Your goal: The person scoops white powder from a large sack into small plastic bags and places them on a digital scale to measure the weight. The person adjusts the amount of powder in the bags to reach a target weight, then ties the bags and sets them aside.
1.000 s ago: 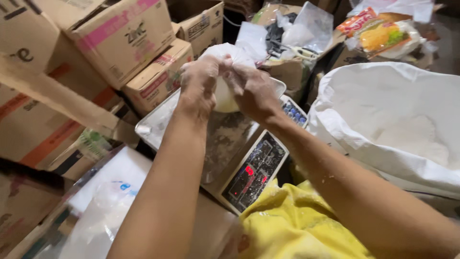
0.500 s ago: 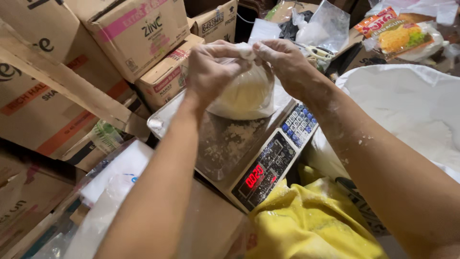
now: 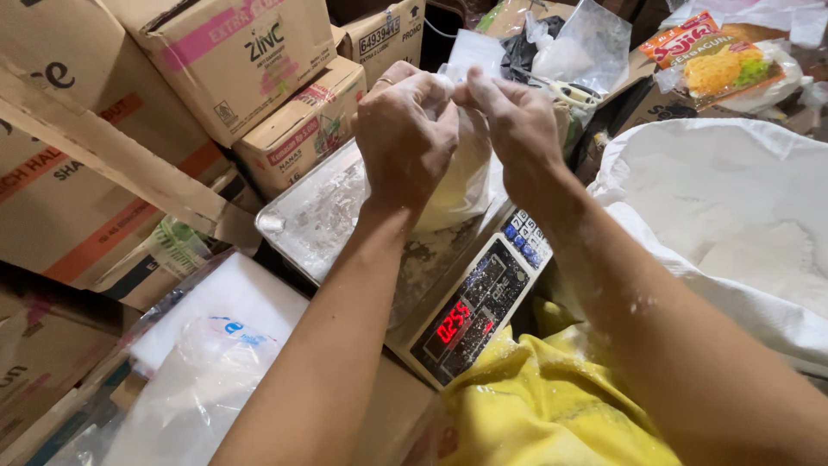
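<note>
Left hand (image 3: 405, 138): fingers curled tight, pinching the gathered neck of a small clear plastic bag (image 3: 457, 185) at its top. Right hand (image 3: 517, 125): likewise closed, fingertips pinching the same neck, touching the left hand's fingertips. Both hands and forearms are dusted with white powder.

The bag hangs directly below and between the two hands, its pale powdery contents bulging under the left palm. Its bottom appears to rest near the far right corner of the scale's metal pan (image 3: 315, 216); actual contact is hidden by the left wrist. The pan carries spilled powder along its left edge.

The digital scale (image 3: 470, 306) shows a lit red display and a keypad on its near right face. A large white sack (image 3: 733, 198) of powder stands open just right of the scale. Yellow cloth (image 3: 535, 406) lies below the display. Cardboard boxes (image 3: 250, 52) are stacked to the left.
</note>
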